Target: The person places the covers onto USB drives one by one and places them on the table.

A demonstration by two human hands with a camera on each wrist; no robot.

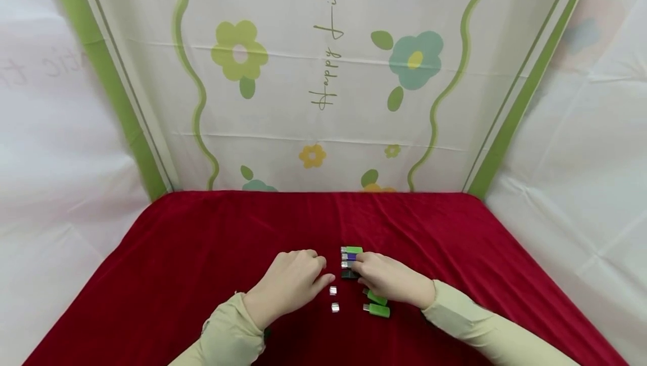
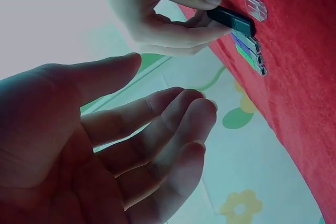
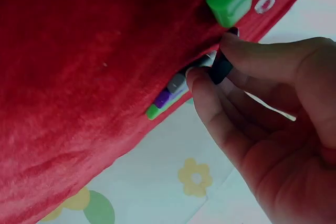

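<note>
The black stick (image 2: 232,20) is at the near end of a row on the bench (image 1: 242,231), pinched between thumb and fingers of the right grip (image 1: 386,277), which leaves no gap around it. Just beyond the black stick come the grey stick (image 1: 347,264), the purple stick (image 1: 351,256) and a green stick (image 1: 354,250), side by side, their silver ends pointing left. No silver end shows on the black stick, and whether its underside fully rests on the cloth I cannot tell. The left grip (image 1: 292,280) hovers to the left of the black stick, fingers loosely bent and thumb well apart from them, with nothing in it. Nearer the person than the black stick, and a little to its left, lie two clear caps (image 1: 333,291) (image 1: 335,307); nearer and to its right lie two loose green sticks (image 1: 376,297) (image 1: 379,310). The step in hand seems to be lining the black stick up with the row. The next move probably calls for squaring its end with the grey stick's, then spreading thumb and fingers gently so as not to nudge the row.
</note>
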